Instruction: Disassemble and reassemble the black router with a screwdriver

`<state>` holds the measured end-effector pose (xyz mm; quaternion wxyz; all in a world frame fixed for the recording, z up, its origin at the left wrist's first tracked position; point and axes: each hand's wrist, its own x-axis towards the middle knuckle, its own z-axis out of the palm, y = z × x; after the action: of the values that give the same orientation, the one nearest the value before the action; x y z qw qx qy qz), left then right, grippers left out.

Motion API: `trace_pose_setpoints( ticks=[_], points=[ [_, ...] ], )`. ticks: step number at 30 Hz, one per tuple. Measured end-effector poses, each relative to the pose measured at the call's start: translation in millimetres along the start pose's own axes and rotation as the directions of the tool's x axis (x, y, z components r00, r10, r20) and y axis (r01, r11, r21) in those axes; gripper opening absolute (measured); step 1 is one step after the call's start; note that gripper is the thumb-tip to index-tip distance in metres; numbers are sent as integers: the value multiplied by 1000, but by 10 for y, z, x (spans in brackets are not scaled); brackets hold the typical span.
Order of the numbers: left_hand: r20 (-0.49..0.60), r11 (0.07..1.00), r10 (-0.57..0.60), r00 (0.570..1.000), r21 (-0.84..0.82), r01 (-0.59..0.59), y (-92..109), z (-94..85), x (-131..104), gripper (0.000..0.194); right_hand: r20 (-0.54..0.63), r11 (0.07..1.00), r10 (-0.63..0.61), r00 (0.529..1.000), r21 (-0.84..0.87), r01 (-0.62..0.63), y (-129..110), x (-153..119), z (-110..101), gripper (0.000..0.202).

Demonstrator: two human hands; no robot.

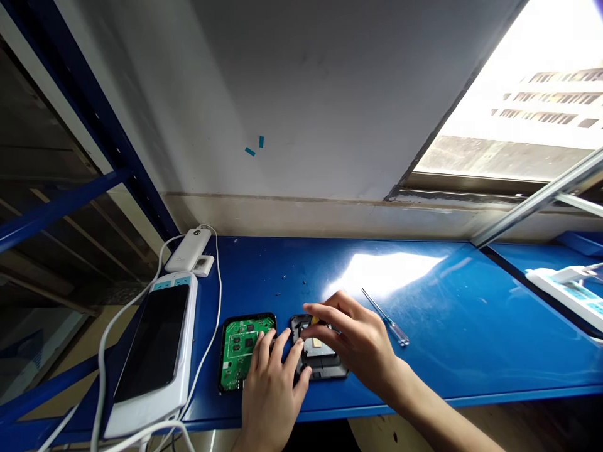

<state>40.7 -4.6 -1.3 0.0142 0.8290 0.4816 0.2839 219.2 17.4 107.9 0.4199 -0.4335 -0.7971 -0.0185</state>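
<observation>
My left hand (276,383) lies with its fingers spread. Its fingertips reach over the right edge of a green circuit board (235,361) in a black shell and over the left side of a black plastic housing (325,370). Above that housing, my right hand (355,336) curls thumb and forefinger toward each other. A small yellow piece (315,320) shows between these fingers; whether they grip it is unclear. The housing's inside holds a light grey plate (325,349), partly covered by my right hand. A clear-handled screwdriver (389,319) lies to the right of this hand.
Several tiny screws (304,282) lie on the blue table (471,333) behind the housings. On the left, a phone (157,342) rests on a white power strip (183,370), beside a white power bank (189,249) and cables (217,301). Another power strip (575,295) sits far right.
</observation>
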Motion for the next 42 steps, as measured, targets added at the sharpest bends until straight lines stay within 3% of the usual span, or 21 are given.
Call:
trace_pose_setpoints(
  ticks=[3, 7, 10, 12, 17, 20, 27, 33, 36, 42],
  points=[
    [4, 1000, -5, 1000, -6, 5, 0, -2, 1, 29, -45, 998, 11, 999, -67, -14, 35, 16, 36, 20],
    [14, 1000, -4, 1000, -28, 5, 2, -4, 4, 29, 145, 992, 120, 982, -58, -113, 3, -30, -35, 45],
    [13, 1000, 1, 1000, -26, 0, -2, -2, 3, 29, 242, 992, 114, 964, 29, -125, -17, -80, -87, 57],
    [10, 1000, 4, 1000, -22, -4, -8, 4, 0, 29, 236, 993, 85, 968, 61, -102, -5, -85, -79, 51],
    [6, 1000, 4, 1000, -26, -3, -15, 9, -1, 27, 65, 997, 70, 995, -17, -69, 64, -6, 18, 21],
    [0, 1000, 9, 1000, -23, -9, -11, -5, 7, 28, 65, 997, 68, 996, -45, -65, 56, 14, 11, 23],
    [-20, 999, 8, 1000, -31, -9, -1, -6, 13, 28, 213, 988, 115, 970, 73, -134, -3, -52, -122, 43],
    [-18, 1000, 6, 1000, 2, -6, 11, -8, 8, 28, 103, 995, 79, 992, 54, -85, 19, -49, -33, 19],
    [-8, 1000, 3, 1000, 10, -3, 7, 1, 3, 27, 80, 996, 91, 993, -29, -89, -28, -38, -24, 27],
    [-12, 1000, 13, 1000, -16, -13, -8, 5, 4, 31, 216, 985, 171, 961, -34, -168, -146, -41, -132, 40]
  ],
)
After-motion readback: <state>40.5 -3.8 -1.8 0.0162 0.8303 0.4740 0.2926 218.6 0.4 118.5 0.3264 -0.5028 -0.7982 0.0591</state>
